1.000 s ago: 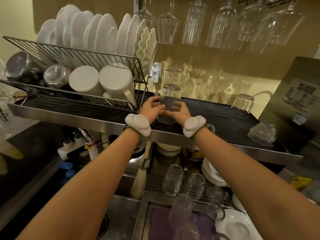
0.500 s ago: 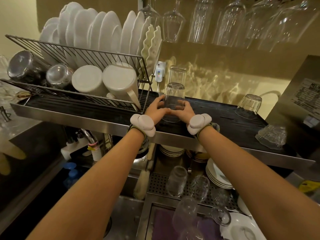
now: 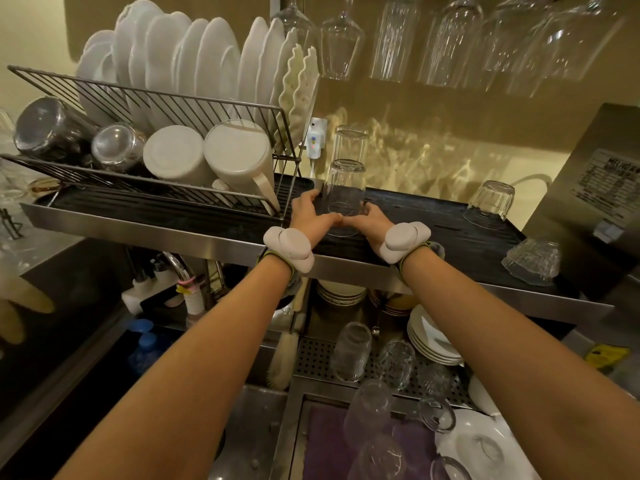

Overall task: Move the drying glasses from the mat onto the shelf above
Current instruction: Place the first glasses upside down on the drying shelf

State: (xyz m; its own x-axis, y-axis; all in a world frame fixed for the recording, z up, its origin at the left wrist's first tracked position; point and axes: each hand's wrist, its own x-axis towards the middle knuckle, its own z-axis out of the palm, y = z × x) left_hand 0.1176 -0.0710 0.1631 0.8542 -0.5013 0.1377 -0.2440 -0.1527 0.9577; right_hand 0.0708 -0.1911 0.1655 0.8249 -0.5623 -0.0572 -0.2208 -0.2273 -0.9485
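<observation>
Head view, and the shelf point(image 3: 433, 268) is crowded: on my left the wire dish rack point(image 3: 145, 105) is packed with white plates point(image 3: 194, 60), and two white mugs point(image 3: 207, 157) lie on their sides in its lower tier, the nearer mug's handle just beside my left hand point(image 3: 310, 211). Stemmed glasses point(image 3: 450, 39) hang upside down overhead. Directly behind my glass stands a second tumbler point(image 3: 351, 143), close. Far right on the shelf's black liner I see a ribbed glass point(image 3: 491, 200) and a cut-glass bowl point(image 3: 531, 259), both inverted, well apart from me. Down below, more glasses point(image 3: 351, 351) wait on the perforated mat point(image 3: 311, 358) beside stacked plates point(image 3: 433, 344). Now the tumbler point(image 3: 344, 192): upside down on the liner, right between my hands. Left hand wraps its left side, right hand point(image 3: 372, 221) cups the rim at lower right, both holding it
</observation>
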